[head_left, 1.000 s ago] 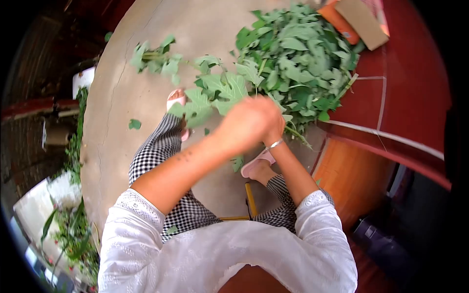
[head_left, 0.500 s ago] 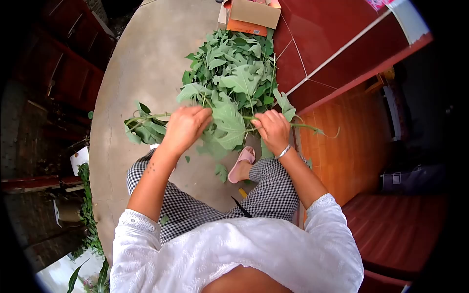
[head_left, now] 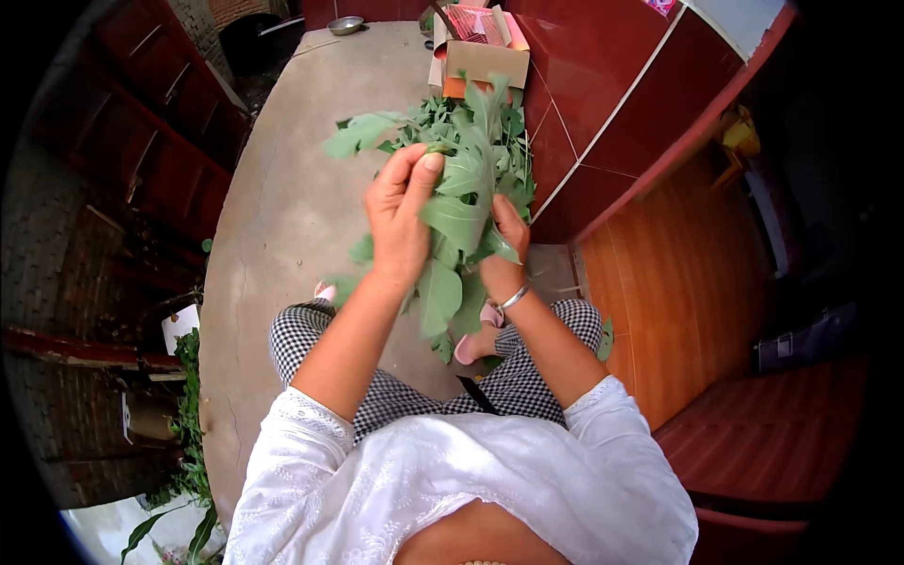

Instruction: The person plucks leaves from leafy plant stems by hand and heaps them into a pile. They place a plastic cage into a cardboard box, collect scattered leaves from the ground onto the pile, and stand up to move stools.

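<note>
Leaf pile (head_left: 514,155) on floor (head_left: 292,169), beyond leafy bunch (head_left: 455,221); box (head_left: 485,64) behind pile; wall (head_left: 589,104) right; bowl (head_left: 346,26) farther, left.

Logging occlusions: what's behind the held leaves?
Behind the held leaves: the leaf pile, showing at its edges, with the cardboard box beyond. The pile's middle is covered.

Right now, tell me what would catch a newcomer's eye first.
Probably the bunch of green leaves in the left hand, mid-picture. Next, likely the cardboard box at the top, beyond the leaf pile and beside the glossy dark-red tiles. Then the checked trousers below.
</note>
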A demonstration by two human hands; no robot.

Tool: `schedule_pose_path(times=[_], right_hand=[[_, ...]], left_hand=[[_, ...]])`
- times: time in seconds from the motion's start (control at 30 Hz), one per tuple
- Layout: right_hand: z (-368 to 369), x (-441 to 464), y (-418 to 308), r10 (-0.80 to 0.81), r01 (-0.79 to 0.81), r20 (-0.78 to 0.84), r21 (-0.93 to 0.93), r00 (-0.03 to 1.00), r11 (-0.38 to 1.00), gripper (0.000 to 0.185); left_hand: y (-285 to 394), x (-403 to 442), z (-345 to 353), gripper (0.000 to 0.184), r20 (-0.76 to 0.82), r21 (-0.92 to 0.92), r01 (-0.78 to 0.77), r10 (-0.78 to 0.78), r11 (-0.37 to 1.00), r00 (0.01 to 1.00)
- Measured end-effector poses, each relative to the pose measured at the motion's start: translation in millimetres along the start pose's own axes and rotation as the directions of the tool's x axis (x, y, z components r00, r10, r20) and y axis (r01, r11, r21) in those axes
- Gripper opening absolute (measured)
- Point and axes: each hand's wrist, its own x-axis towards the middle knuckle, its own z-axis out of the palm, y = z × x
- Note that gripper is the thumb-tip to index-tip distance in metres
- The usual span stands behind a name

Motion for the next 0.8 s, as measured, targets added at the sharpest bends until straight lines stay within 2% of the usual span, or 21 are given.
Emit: schedule_pose_path(times=[0.03, 0.1, 0.17, 0.23, 0.27, 0.3, 0.33, 0.4, 0.43, 0.47, 0.5, 0.53, 0.6, 0.63, 0.67, 0.73, 0.8], right_hand=[[7.7, -2.1, -11.3, 0.04, -0.04, 0.003, 0.054, 0.999, 0.998, 0.016], [11.2, -3.1, -17.8, 0.074, -0.076, 0.019, 0.114, 0.997, 0.991, 0.017], [9.0, -6.2, -11.4, 0.119, -0.138, 0.135, 0.141, 0.984, 0.98, 0.025], [6.0, -5.7, -12.7, 0.085, -0.109, 0.159, 0.153, 0.984, 0.982, 0.032], [2.6, -7.4, -13.0, 0.061, -0.091, 0.187, 0.158, 0.98, 0.983, 0.039], [-5.3, -7.9, -13.4, 0.066, -0.111, 0.271, 0.155, 0.96, 0.982, 0.052], [-10.0, -8.3, -15.8, 0.065, -0.11, 0.27, 0.155, 0.961, 0.982, 0.052], [-16.9, -7.3, -19.3, 0.074, -0.084, 0.136, 0.07, 0.988, 0.994, 0.058], [-23.5, -6.8, -13.7, 0.105, -0.115, 0.104, 0.101, 0.989, 0.988, 0.058], [-28.2, -6.0, -10.8, 0.102, -0.112, 0.065, 0.158, 0.993, 0.981, 0.047], [-31.0, -1.9, -17.7, 0.056, -0.066, 0.067, 0.157, 0.996, 0.985, 0.04], [-33.8, 4.6, -28.0, 0.011, -0.021, 0.069, 0.155, 0.998, 0.988, 0.033], [-29.2, 12.2, -38.1, 0.067, -0.119, 0.254, 0.196, 0.965, 0.973, 0.025], [-21.7, 10.6, -35.2, 0.087, -0.138, 0.28, 0.168, 0.956, 0.976, 0.027], [-19.6, 10.3, -36.4, 0.113, -0.19, 0.373, 0.177, 0.921, 0.966, 0.026], [-13.0, 2.1, -29.2, 0.161, -0.226, 0.42, 0.109, 0.893, 0.968, 0.023], [-2.8, -7.5, -34.1, 0.204, -0.274, 0.368, 0.148, 0.907, 0.95, 0.021]], left_hand=[[0.5, 0.7, 3.3, 0.018, 0.036, 0.015, -0.061, 0.06, 0.998, 0.998], [5.6, 5.6, 1.1, 0.022, 0.055, 0.092, -0.043, 0.038, 0.995, 0.998], [7.1, 7.3, -9.4, 0.024, 0.085, 0.128, -0.024, 0.013, 0.992, 0.996], [6.3, 7.0, -15.7, 0.026, 0.124, 0.281, -0.049, 0.014, 0.959, 0.992], [2.8, 6.4, -18.0, 0.026, 0.124, 0.28, -0.049, 0.014, 0.959, 0.992], [-1.0, 5.8, -19.2, 0.026, 0.114, 0.203, 0.005, -0.029, 0.979, 0.993], [-2.4, 6.0, -20.1, 0.025, 0.108, 0.124, 0.057, -0.071, 0.991, 0.992], [-0.8, 5.6, -23.6, 0.024, 0.095, 0.062, 0.089, -0.094, 0.994, 0.991], [-1.3, 4.8, -26.4, 0.023, 0.099, 0.083, 0.108, -0.116, 0.991, 0.988], [-1.8, 2.7, -27.5, 0.023, 0.104, 0.105, 0.13, -0.141, 0.986, 0.985], [0.7, -2.8, -26.1, 0.022, 0.111, 0.191, 0.149, -0.172, 0.97, 0.979], [-3.5, -8.3, -23.2, 0.022, 0.133, 0.307, 0.085, -0.131, 0.948, 0.982], [-14.3, -21.4, -17.8, 0.022, 0.21, 0.322, 0.023, -0.095, 0.946, 0.973], [-18.7, -25.6, -17.9, 0.022, 0.212, 0.281, 0.01, -0.072, 0.96, 0.975], [-18.7, -27.9, -21.3, 0.022, 0.206, 0.286, 0.005, -0.066, 0.958, 0.976], [-18.2, -31.7, -25.2, 0.021, 0.16, 0.231, 0.138, -0.178, 0.963, 0.971], [-15.3, -37.6, -22.5, 0.022, 0.118, 0.281, 0.1, -0.138, 0.954, 0.983]])
